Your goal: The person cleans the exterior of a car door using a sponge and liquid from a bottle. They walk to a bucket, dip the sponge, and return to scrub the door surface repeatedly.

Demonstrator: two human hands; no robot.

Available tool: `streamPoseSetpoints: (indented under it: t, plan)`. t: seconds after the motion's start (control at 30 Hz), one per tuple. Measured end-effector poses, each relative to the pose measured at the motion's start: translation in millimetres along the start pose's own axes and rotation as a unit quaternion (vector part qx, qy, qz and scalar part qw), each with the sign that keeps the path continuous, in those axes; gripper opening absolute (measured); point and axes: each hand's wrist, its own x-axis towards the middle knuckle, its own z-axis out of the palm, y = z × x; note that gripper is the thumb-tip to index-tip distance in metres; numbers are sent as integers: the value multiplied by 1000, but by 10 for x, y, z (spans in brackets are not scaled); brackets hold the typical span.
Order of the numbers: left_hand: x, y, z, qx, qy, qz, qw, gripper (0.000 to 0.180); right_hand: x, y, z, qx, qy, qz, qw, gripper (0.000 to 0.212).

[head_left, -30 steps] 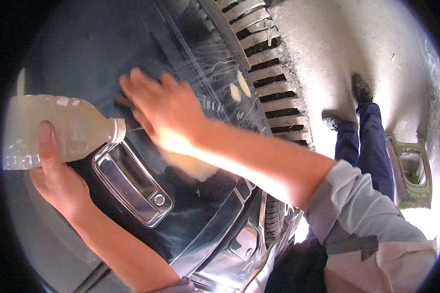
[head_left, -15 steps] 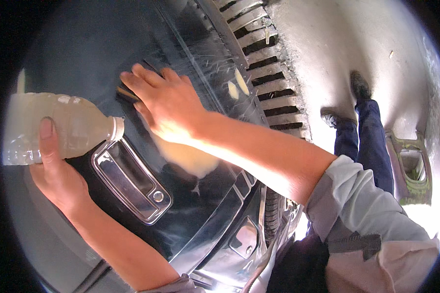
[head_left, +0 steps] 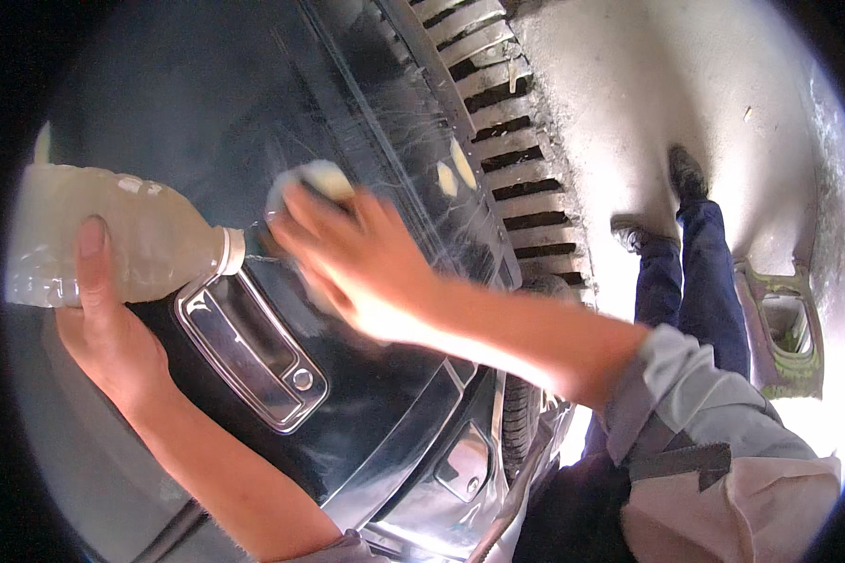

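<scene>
My left hand (head_left: pixel 113 342) is wrapped round a clear plastic bottle (head_left: pixel 113 230) of cloudy liquid. The bottle lies on its side against a dark, glossy car panel, its white cap (head_left: pixel 232 251) pointing right; a thin jet of liquid comes out of it. Just past that jet, my right hand (head_left: pixel 357 258) presses its bent fingers on the panel, smeared by motion. A dark flat pad (head_left: pixel 326 203) shows in part at its fingertips, mostly hidden. A pale cream patch (head_left: pixel 321 178) lies beside the fingers. Below the bottle's neck is a chrome car door handle (head_left: pixel 253 352).
Two small cream patches (head_left: pixel 455 169) mark the panel near its lower edge. A slatted grate (head_left: pixel 516 145) runs along the floor beside the car. Legs in dark blue trousers (head_left: pixel 699 272) and a worn greenish stool (head_left: pixel 789 328) are at the right. A tyre (head_left: pixel 519 422) shows below.
My right hand has moved right and down over the panel, baring the cream patch. The bottle has barely shifted, and a jet of liquid now shows at its cap.
</scene>
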Motion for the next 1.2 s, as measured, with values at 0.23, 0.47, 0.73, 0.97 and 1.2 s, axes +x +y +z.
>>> streamPoseSetpoints:
  t: [0.23,0.47,0.73,0.97,1.2]
  plan:
    - [4,49,38,23,5,13,1000,62,183,-31,-32,-2,1,-7,1000,52]
    - [7,22,-64,25,19,-1,999,59,-439,-213,-285,26,-105,-10,994,66]
    - [30,4,39,2,21,-8,1000,66,620,194,86,1,11,-24,1000,48]
    - [7,39,76,20,30,-6,999,67,-849,-165,-345,42,-80,-46,995,62]
    - [-11,36,-21,35,-25,-11,999,67,335,94,73,16,24,-46,999,50]
